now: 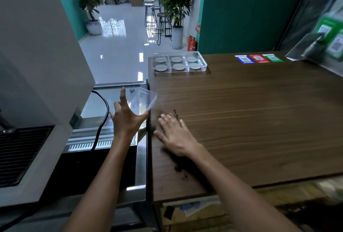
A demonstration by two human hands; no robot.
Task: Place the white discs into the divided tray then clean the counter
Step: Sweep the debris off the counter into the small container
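Sweeping the dark brown crumbs [174, 115] off the wood-grain brown counter [250, 120] is judged to be the step in hand, since all six compartments of the clear plastic divided tray [179, 62], which sits at the far left corner of the counter, are each seen to hold one of the white discs [160, 59].

A clear rectangular plastic lid or shallow container [143, 100] is gripped by the left hand [126, 118], thumb under its near corner and fingers spread along its far side, and it is held tilted just beyond the counter's left edge. The right hand [176, 135] is laid flat on the counter near that edge, fingers straight and close together, holding nothing, with its fingertips touching the crumbs.

For the step to go well, the container's rim is best brought level with, or slightly under, the counter's edge, so that no gap is left through which crumbs could drop onto the steel and glass appliance [111, 113] beside the counter. The flat hand should be drawn towards the edge in one steady pass. A second scatter of dark specks [181, 173] is seen nearer the front of the counter, under the right forearm; whether it is loose debris or a stain cannot be told. It is probably best gathered in a later pass.
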